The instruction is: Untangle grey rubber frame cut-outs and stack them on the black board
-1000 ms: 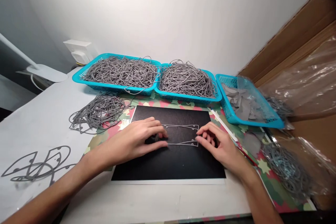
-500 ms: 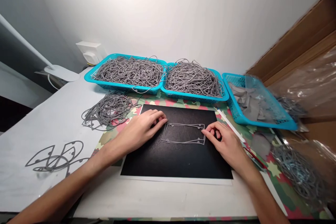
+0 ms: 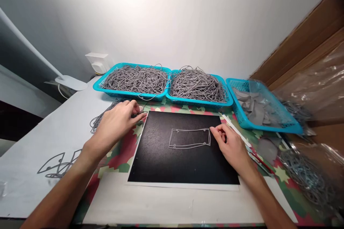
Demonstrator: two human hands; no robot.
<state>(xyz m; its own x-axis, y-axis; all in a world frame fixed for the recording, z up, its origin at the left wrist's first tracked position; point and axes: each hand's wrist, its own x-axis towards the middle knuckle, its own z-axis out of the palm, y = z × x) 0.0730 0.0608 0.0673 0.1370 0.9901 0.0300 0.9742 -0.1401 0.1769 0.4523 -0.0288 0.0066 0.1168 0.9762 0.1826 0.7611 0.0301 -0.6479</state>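
Head view: the left hand (image 3: 122, 116) has left the black board (image 3: 161, 168) since the frame half a second ago. It was then at the near-left corner of the thin grey outline (image 3: 189, 130) on that board; now it is beyond the board's left edge, over the loose heap of grey strips (image 3: 98, 121), and hides much of that heap. Its fingers are bent, with the thumb reaching toward a slim gap at the fingertips; I cannot tell whether it has hold of a strand.

The right hand (image 3: 225, 141) has moved less. Its fingers are curled and its thumb and forefinger nearly meet, just beside the far right corner of the outline; whether they touch or pinch it cannot be told. Earlier these fingertips were lower along the same short side.

The outline lies flat on the board, right of its middle, a long rectangle with small tabs near the corners. Its left end now shows clear of any hand, and the strands of its far side run closer together than before.

The left forearm now covers part of the curved grey pieces (image 3: 51, 162) on the white sheet (image 3: 21, 186). The three blue baskets (image 3: 199, 102) stand behind, their contents looking the same.
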